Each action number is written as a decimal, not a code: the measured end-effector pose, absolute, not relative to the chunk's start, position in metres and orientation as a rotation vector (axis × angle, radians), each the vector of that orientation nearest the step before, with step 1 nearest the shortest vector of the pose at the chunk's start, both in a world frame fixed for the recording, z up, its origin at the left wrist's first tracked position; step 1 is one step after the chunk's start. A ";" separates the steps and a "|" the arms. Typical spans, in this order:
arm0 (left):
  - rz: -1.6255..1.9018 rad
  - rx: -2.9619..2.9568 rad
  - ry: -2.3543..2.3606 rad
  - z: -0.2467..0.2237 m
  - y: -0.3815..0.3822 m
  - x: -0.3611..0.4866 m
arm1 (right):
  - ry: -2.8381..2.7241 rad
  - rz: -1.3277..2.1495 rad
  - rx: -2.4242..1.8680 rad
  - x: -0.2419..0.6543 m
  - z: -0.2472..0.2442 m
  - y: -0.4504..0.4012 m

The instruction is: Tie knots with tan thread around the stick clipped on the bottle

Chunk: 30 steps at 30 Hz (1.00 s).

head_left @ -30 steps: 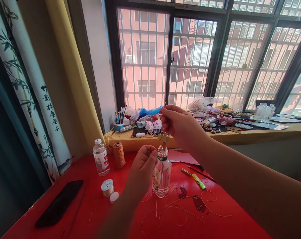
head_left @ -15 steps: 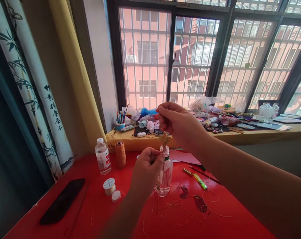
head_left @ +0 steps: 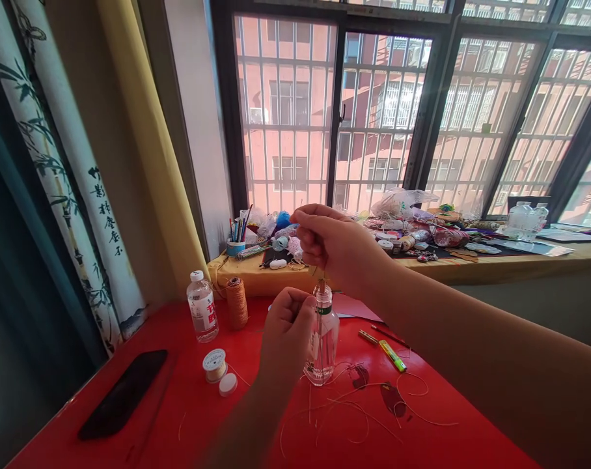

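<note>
A clear glass bottle [head_left: 327,339] with a green band at its neck stands upright on the red table. My left hand [head_left: 288,329] is pinched beside the bottle's neck; whatever its fingertips hold is too small to make out. Higher up, my right hand [head_left: 327,241] is also closed, thumb against index finger, with a faint thin strand at the fingertips. Between the hands, a small brownish piece [head_left: 321,284] shows at the bottle's mouth, partly hidden by my right hand. Loose thin threads [head_left: 357,407] curl over the table in front of the bottle.
On the red table [head_left: 217,430] are a plastic bottle [head_left: 202,312], an orange thread cone [head_left: 237,303], a white spool [head_left: 214,365], a white cap [head_left: 228,384], a black phone [head_left: 123,394] and a green lighter [head_left: 392,355]. Craft materials crowd the windowsill [head_left: 471,270].
My right hand has moved left and slightly down. My left hand has shifted slightly left. The brownish piece sits lower, at the bottle's mouth.
</note>
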<state>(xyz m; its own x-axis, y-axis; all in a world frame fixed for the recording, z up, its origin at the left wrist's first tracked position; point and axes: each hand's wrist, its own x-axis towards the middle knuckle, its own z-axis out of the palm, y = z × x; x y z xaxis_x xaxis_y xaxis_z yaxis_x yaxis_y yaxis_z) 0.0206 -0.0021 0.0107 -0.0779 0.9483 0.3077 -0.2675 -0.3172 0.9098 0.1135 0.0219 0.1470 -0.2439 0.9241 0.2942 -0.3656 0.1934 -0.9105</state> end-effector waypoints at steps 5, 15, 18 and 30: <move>1.501 1.302 0.954 0.013 -0.004 0.018 | -1.249 1.348 -0.659 0.105 0.147 0.018; 1.555 1.322 0.967 0.021 -0.006 0.018 | -1.534 1.114 -0.668 0.090 0.141 0.017; 1.557 1.252 0.948 0.017 -0.006 0.022 | -1.829 1.025 -0.759 0.083 0.140 0.015; 1.478 1.080 0.796 0.018 0.000 0.016 | -1.348 0.416 -0.862 0.155 0.079 -0.034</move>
<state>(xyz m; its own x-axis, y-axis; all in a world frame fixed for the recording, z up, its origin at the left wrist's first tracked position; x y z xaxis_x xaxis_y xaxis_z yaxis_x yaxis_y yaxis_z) 0.0165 -0.0003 0.0176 0.0009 0.9792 0.2029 -0.3693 -0.1882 0.9100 0.1550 -0.0344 0.0792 0.2116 0.7111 0.6705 0.2092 0.6371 -0.7418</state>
